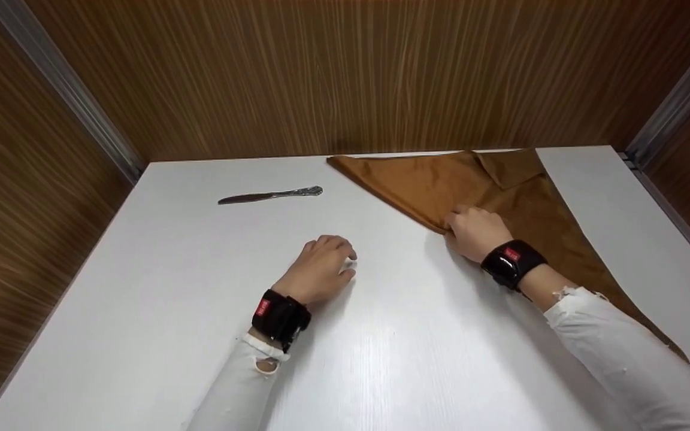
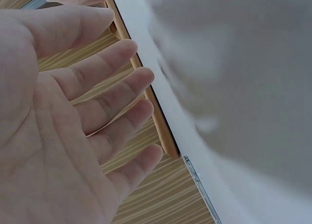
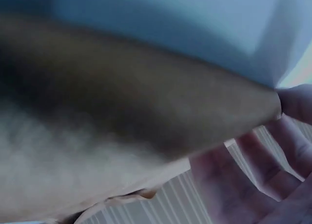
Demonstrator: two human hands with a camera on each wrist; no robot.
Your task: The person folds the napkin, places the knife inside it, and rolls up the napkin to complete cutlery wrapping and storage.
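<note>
while i watch the head view from my station, the right hand point(image 1: 475, 232) sits at the lower left edge of the brown cloth point(image 1: 441, 179), fingers curled down onto the fabric. from the right wrist view the fingertips point(image 3: 292, 104) pinch the cloth's edge point(image 3: 146, 112), with the thumb side blurred, so i read it as a pinch grip on that edge. the cloth lies folded into a rough triangle on the far right part of the white surface point(image 1: 171, 269), one point toward the back wall, a long side running down toward the near right edge, and a small flap turned over near its top. part of it passes under the right forearm.

the left hand point(image 1: 321, 269) rests near the middle of the surface, well apart from the cloth, palm down with fingers loosely bent and holding nothing. the left wrist view shows its palm point(image 2: 58, 136) and fingers relaxed and slightly spread, nothing between them.

a metal table knife point(image 1: 270, 194) lies flat on the surface toward the back left, blade pointing left, handle toward the cloth, apart from both hands. both wrists carry black bands, and white sleeves cover the forearms. wood-grain panels point(image 1: 321, 72) wall the surface on three sides.
</note>
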